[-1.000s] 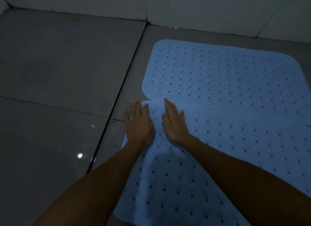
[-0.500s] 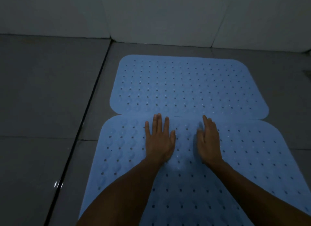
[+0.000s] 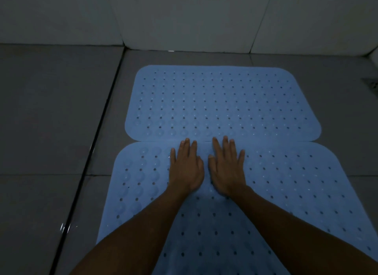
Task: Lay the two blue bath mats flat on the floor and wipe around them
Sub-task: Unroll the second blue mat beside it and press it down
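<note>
Two blue perforated bath mats lie flat on the grey tiled floor, one behind the other. The far mat (image 3: 223,103) sits close to the wall. The near mat (image 3: 296,184) meets it along a seam, its far edge slightly over the far mat's near edge. My left hand (image 3: 185,166) and my right hand (image 3: 227,168) lie side by side, palms down with straight fingers, pressing the near mat right at the seam. Neither hand holds anything.
A white tiled wall (image 3: 184,17) runs along the back. A dark grout line (image 3: 98,141) runs down the floor left of the mats. A floor drain (image 3: 372,83) shows at the right edge. The floor tiles look wet and shiny at the lower left.
My hands slid from the near mat's left corner toward its middle, spread apart, then came together and moved up to the seam. The view swung to take in both mats.
</note>
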